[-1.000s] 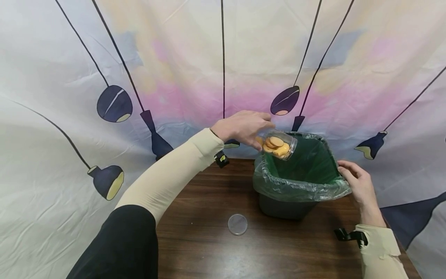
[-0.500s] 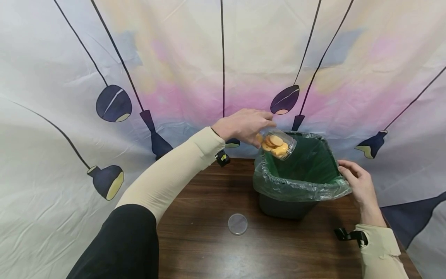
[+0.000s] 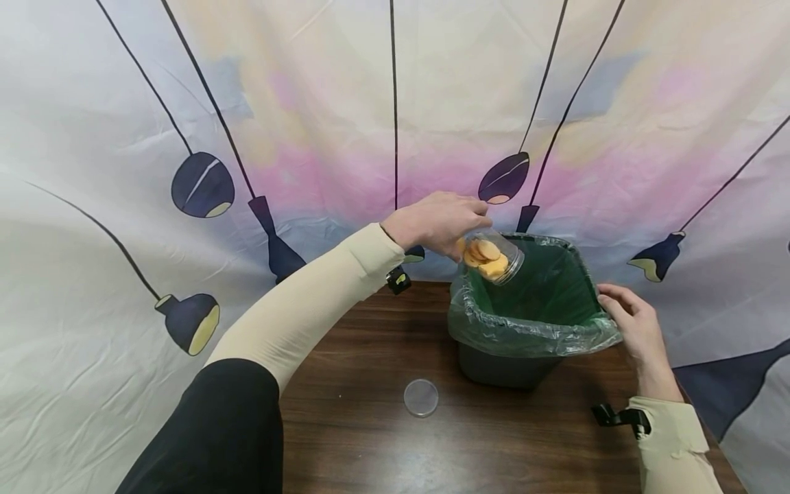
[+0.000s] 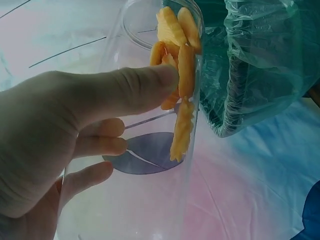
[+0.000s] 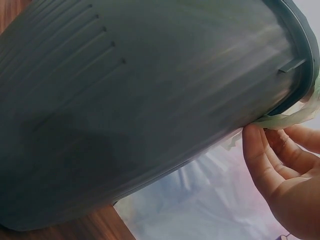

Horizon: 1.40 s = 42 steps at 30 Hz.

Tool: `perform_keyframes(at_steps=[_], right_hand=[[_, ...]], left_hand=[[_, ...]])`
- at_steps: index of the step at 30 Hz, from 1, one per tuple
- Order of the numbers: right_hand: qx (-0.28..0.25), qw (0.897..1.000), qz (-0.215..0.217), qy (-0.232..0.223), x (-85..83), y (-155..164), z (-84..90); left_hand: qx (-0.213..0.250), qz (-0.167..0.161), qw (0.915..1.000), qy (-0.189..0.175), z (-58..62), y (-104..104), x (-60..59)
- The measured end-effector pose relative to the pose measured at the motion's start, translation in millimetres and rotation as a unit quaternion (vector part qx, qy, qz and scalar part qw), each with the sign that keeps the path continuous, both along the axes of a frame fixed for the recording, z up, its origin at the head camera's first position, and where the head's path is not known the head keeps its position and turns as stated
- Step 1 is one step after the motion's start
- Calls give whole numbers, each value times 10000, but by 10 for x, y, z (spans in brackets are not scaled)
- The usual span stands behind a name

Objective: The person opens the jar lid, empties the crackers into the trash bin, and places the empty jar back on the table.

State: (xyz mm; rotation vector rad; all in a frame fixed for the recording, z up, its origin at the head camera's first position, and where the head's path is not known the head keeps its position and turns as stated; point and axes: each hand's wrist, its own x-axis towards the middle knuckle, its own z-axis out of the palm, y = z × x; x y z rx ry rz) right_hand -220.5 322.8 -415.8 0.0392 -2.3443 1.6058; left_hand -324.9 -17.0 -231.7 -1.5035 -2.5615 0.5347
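Observation:
My left hand (image 3: 435, 221) grips a clear plastic jar (image 3: 509, 266), tilted with its mouth end pointing down and right over the opening of the trash bin (image 3: 501, 369). Several round yellow-orange crackers (image 4: 186, 70) lie inside the jar, gathered along its lower side toward the mouth. The left wrist view shows the thumb across the jar's wall, with fingers behind it. A green plastic bin liner (image 3: 537, 339) is folded over the bin's rim. At the bin's right edge, my right hand (image 3: 638, 329) pinches the liner between thumb and fingers, against the rim.
A round clear lid (image 3: 421, 398) lies flat on the dark wooden table (image 3: 370, 439), left of the bin and nearer to me. A fabric backdrop (image 3: 345, 103) with printed hanging lamps stands directly behind the table.
My left hand has shifted slightly to the right, and the jar's mouth has tipped a little lower. The crackers remain inside the jar. My right hand and the bin have stayed in place.

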Motion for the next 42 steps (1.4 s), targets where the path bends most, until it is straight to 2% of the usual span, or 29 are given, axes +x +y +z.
perform_keyframes(at_steps=[5, 11, 33, 42], right_hand=[[70, 9999, 7, 80, -15, -8, -5], [-9, 9999, 51, 129, -17, -24, 4], [176, 9998, -70, 105, -7, -28, 9], [112, 9999, -6, 132, -29, -29, -6]], left_hand=[[-314, -8, 9993, 200, 8, 34, 8], [-471, -38, 9983, 342, -2, 50, 16], [-666, -115, 9957, 640, -32, 111, 24], [-668, -279, 9939, 833, -40, 144, 32]])
